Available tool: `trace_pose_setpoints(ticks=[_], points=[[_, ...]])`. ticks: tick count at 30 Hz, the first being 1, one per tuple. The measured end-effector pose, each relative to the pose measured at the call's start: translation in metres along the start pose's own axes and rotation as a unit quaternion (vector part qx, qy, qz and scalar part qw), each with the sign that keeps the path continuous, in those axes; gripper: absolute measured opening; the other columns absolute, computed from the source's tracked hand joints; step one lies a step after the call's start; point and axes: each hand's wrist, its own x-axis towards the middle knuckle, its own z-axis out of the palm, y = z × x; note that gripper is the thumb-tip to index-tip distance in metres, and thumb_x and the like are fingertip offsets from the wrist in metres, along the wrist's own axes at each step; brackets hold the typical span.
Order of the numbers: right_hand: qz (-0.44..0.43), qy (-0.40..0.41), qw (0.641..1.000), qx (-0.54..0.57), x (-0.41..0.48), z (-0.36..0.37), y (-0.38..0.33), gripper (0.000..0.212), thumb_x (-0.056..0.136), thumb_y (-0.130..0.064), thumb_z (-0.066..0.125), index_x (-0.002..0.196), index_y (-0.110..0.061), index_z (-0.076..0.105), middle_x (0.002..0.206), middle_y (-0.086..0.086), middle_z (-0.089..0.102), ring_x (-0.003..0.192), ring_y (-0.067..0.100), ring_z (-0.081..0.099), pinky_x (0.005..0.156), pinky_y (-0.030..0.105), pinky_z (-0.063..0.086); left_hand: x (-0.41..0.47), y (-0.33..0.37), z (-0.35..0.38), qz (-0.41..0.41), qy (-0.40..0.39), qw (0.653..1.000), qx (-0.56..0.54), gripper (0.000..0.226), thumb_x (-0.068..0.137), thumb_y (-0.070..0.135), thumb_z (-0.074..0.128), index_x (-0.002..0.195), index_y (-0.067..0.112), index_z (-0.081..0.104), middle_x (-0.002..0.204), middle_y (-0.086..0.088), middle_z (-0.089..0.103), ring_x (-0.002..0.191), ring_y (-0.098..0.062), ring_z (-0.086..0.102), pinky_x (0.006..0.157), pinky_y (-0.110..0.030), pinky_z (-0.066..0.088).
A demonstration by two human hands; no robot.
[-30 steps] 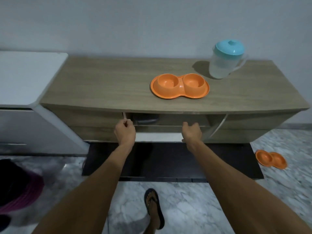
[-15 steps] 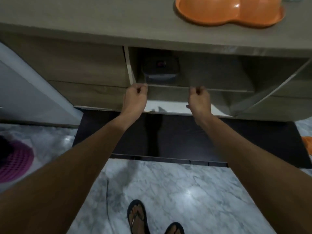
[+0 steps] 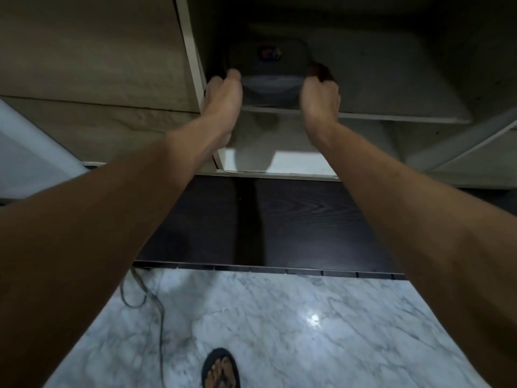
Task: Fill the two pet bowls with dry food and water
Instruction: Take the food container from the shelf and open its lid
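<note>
A dark lidded container (image 3: 268, 71) sits on the upper shelf inside the open cabinet compartment, in deep shadow. My left hand (image 3: 223, 93) is curled around its left side and my right hand (image 3: 320, 92) around its right side, fingers partly hidden behind it. The container still rests on the shelf (image 3: 391, 117). The orange double pet bowl and the water jug are out of view above the frame.
The cabinet's wooden front panel (image 3: 92, 57) is to the left, a white divider edge (image 3: 193, 60) beside my left hand. An open door edge (image 3: 461, 144) slants at right. Below lie a dark wooden base (image 3: 307, 219), marble floor (image 3: 279, 331), a cable (image 3: 156, 309) and my sandalled foot (image 3: 221, 371).
I have bent lower and closer, so the bowl on top has left the view. Both hands moved from the shelf's front edge up and inward to the sides of the dark container.
</note>
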Motion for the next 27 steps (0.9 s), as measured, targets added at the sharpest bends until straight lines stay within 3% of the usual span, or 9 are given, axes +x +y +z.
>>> trace_pose_setpoints(ticks=[4, 8, 10, 13, 16, 18, 21, 25, 27], points=[[0.025, -0.024, 0.999, 0.011, -0.012, -0.01, -0.007, 0.04, 0.102, -0.032, 0.043, 0.134, -0.01, 0.053, 0.109, 0.003, 0.055, 0.1, 0.019, 0.054, 0.082, 0.022, 0.035, -0.009, 0.003, -0.001, -0.007, 0.022, 0.999, -0.027, 0.04, 0.101, 0.031, 0.038, 0.131, 0.007, 0.048, 0.12, -0.008, 0.055, 0.112, -0.023, 0.052, 0.089, -0.029, 0.04], [0.023, -0.033, 0.999, -0.002, -0.036, -0.024, -0.01, 0.029, 0.101, -0.035, 0.041, 0.108, -0.014, 0.06, 0.086, -0.004, 0.056, 0.077, 0.01, 0.052, 0.063, 0.026, 0.037, -0.036, 0.003, -0.005, -0.022, 0.019, 0.998, -0.057, 0.048, 0.101, 0.038, 0.039, 0.14, 0.011, 0.045, 0.136, -0.006, 0.053, 0.127, -0.025, 0.048, 0.11, -0.039, 0.038], [0.025, -0.036, 0.999, 0.0, -0.053, -0.03, -0.008, 0.031, 0.102, -0.037, 0.04, 0.102, -0.017, 0.063, 0.086, -0.004, 0.058, 0.081, 0.011, 0.054, 0.072, 0.028, 0.038, -0.052, 0.007, -0.008, -0.028, 0.02, 0.997, -0.071, 0.043, 0.101, 0.038, 0.041, 0.136, 0.015, 0.05, 0.127, -0.003, 0.059, 0.12, -0.023, 0.054, 0.105, -0.038, 0.043], [0.043, -0.026, 0.999, 0.009, -0.081, -0.043, -0.013, 0.033, 0.099, -0.039, 0.041, 0.104, -0.019, 0.067, 0.094, 0.0, 0.062, 0.095, 0.021, 0.057, 0.086, 0.033, 0.043, -0.082, 0.02, -0.014, -0.034, 0.038, 0.993, -0.107, 0.024, 0.102, 0.032, 0.042, 0.117, 0.023, 0.058, 0.096, 0.006, 0.063, 0.091, -0.013, 0.06, 0.08, -0.028, 0.049], [0.045, -0.023, 0.999, 0.013, -0.108, -0.062, -0.03, 0.033, 0.097, -0.035, 0.042, 0.108, -0.019, 0.069, 0.096, 0.001, 0.065, 0.092, 0.021, 0.057, 0.077, 0.03, 0.044, -0.117, 0.036, -0.023, -0.06, 0.051, 0.987, -0.14, 0.023, 0.102, 0.027, 0.043, 0.115, 0.021, 0.06, 0.096, 0.003, 0.065, 0.08, -0.01, 0.059, 0.068, -0.025, 0.048], [0.048, -0.023, 0.998, 0.027, -0.126, -0.076, -0.046, 0.033, 0.097, -0.032, 0.042, 0.109, -0.019, 0.069, 0.098, 0.002, 0.068, 0.09, 0.019, 0.059, 0.074, 0.028, 0.042, -0.14, 0.048, -0.031, -0.072, 0.049, 0.984, -0.155, 0.022, 0.101, 0.027, 0.045, 0.113, 0.022, 0.063, 0.105, 0.0, 0.068, 0.09, -0.016, 0.065, 0.076, -0.031, 0.055], [0.054, -0.013, 0.998, 0.031, -0.15, -0.098, -0.075, 0.032, 0.095, -0.03, 0.042, 0.108, -0.019, 0.07, 0.099, 0.004, 0.069, 0.092, 0.022, 0.059, 0.076, 0.031, 0.042, -0.171, 0.071, -0.041, -0.073, 0.047, 0.985, -0.15, 0.018, 0.099, 0.026, 0.047, 0.095, 0.032, 0.064, 0.102, 0.001, 0.069, 0.1, -0.02, 0.065, 0.093, -0.043, 0.054], [0.053, 0.006, 0.997, 0.05, -0.182, -0.123, -0.12, 0.031, 0.093, -0.029, 0.043, 0.105, -0.023, 0.07, 0.098, 0.004, 0.07, 0.096, 0.026, 0.059, 0.085, 0.039, 0.048, -0.201, 0.112, -0.054, -0.054, 0.056, 0.984, -0.159, 0.023, 0.096, 0.024, 0.047, 0.088, 0.033, 0.067, 0.096, 0.0, 0.07, 0.095, -0.022, 0.066, 0.085, -0.044, 0.054], [0.049, 0.004, 0.997, 0.066, -0.195, -0.135, -0.143, 0.029, 0.093, -0.027, 0.042, 0.1, -0.021, 0.07, 0.095, 0.002, 0.069, 0.093, 0.023, 0.059, 0.081, 0.036, 0.047, -0.214, 0.136, -0.061, -0.046, 0.055, 0.984, -0.164, 0.024, 0.096, 0.023, 0.047, 0.087, 0.032, 0.067, 0.091, 0.002, 0.069, 0.088, -0.019, 0.065, 0.076, -0.039, 0.052]])
